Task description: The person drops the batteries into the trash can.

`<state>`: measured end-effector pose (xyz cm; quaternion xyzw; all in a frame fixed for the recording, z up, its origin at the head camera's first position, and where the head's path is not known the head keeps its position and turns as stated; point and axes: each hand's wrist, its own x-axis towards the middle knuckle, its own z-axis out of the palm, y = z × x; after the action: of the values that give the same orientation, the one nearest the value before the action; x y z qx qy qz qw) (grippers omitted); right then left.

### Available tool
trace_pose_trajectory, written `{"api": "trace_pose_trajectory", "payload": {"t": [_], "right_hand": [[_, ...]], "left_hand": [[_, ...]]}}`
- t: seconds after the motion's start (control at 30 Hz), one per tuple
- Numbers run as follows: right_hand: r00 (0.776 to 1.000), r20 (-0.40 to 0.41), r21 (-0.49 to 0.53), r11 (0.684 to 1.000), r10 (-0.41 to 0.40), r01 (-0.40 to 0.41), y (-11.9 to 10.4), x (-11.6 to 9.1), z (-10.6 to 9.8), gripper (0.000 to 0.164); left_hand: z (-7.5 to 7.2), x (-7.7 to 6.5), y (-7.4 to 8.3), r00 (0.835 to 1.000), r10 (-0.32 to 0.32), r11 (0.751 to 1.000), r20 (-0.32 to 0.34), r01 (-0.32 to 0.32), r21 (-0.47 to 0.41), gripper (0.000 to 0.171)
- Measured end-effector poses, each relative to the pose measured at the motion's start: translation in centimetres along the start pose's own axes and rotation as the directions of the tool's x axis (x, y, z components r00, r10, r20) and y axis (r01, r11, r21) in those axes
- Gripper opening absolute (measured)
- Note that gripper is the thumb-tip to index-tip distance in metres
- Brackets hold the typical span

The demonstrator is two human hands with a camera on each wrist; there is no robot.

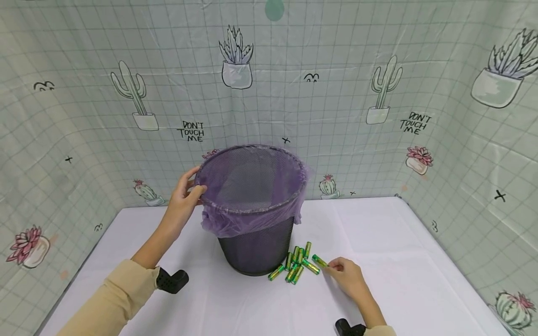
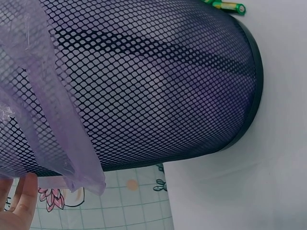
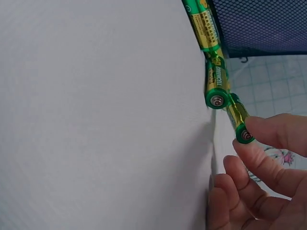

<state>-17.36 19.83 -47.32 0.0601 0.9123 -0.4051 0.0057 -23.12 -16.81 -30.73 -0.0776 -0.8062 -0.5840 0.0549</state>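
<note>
A black mesh trash bin point(image 1: 258, 249) stands upright on the table, lined with a purple plastic bag point(image 1: 241, 225) folded over its rim. My left hand point(image 1: 184, 198) grips the rim at the left side; only its fingertips and part of the palm show in the left wrist view's corner. To the right of the bin, my right hand point(image 1: 348, 276) pinches one green and gold battery point(image 1: 319, 260) by its end between thumb and index finger. Several similar batteries point(image 3: 217, 84) lie in a loose pile between that hand and the bin's base.
The table carries a white cloth point(image 1: 201, 308). A patterned curtain point(image 1: 344, 140) with cactus drawings encloses the back and both sides. Black wrist-worn devices point(image 1: 172, 281) sit at both sleeves.
</note>
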Motion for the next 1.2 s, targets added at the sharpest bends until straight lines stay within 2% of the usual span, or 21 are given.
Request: {"api": "trace_pose_trajectory", "payload": {"t": [0.17,0.33,0.53,0.87,1.07,1.2], "right_hand": [[1.000,-0.021,0.020,1.000,-0.015,0.015,-0.9,0.0,-1.0,0.021],[0.997,-0.067,0.043,0.998,-0.046,0.049,-2.8,-0.2,-2.7,0.022],[0.983,-0.122,0.059,0.988,-0.137,0.145,-5.6,-0.6,-5.1,0.025],[0.928,-0.212,0.027,0.947,-0.307,0.319,-10.5,-1.4,-8.6,0.029],[0.875,-0.254,0.004,0.904,-0.413,0.428,-13.0,-1.3,-9.2,0.024],[0.842,-0.249,-0.006,0.870,-0.479,0.493,-14.6,-0.9,-9.1,0.021]], "left_hand": [[0.0,0.0,0.0,1.000,-0.003,1.000,0.001,0.003,0.004,0.059],[0.0,0.0,0.0,1.000,-0.002,1.000,0.001,0.002,0.001,0.059],[0.0,0.0,-0.1,1.000,-0.001,1.000,-0.001,0.001,-0.002,0.059],[0.0,0.0,-0.1,1.000,-0.012,1.000,-0.004,0.012,0.007,0.059],[0.0,0.0,0.0,1.000,-0.016,1.000,-0.007,0.016,0.007,0.059],[0.1,0.0,-0.1,1.000,-0.015,1.000,-0.006,0.015,0.009,0.059]]}}
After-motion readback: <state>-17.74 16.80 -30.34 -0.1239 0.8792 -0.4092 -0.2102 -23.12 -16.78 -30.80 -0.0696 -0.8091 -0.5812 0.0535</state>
